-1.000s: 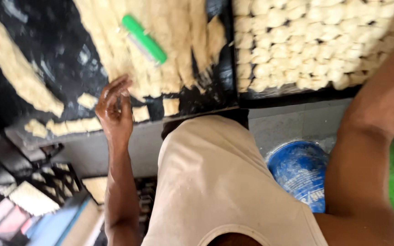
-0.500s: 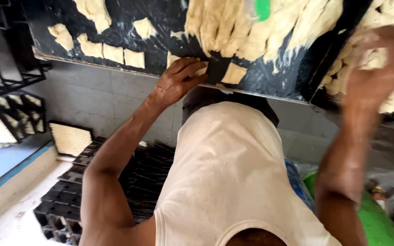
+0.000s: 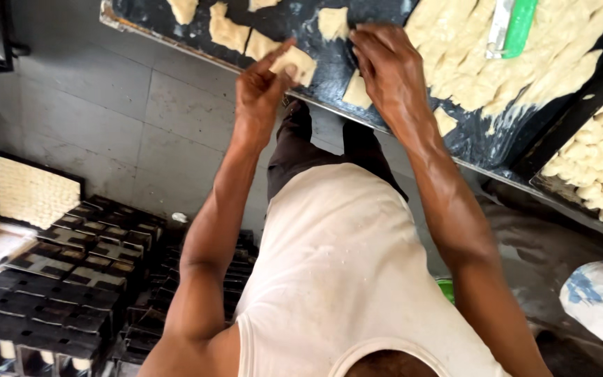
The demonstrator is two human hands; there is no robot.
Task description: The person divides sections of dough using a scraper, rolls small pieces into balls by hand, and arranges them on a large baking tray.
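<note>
Now | our left hand (image 3: 263, 87) pinches dough piece (image 3: 294, 61) | right hand (image 3: 389, 70) fingers curled on dough square (image 3: 357, 91) | risk: soft dough tearing, sticking to dark table (image 3: 336, 63)

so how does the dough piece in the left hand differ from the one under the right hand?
The dough piece in the left hand is pinched in the left hand and lifted at the table's edge; the dough piece under the right hand lies flat on the dark table, with the right hand over it. The first shows almost whole, the second is partly covered. Both are pale, flat and roughly square.
</note>
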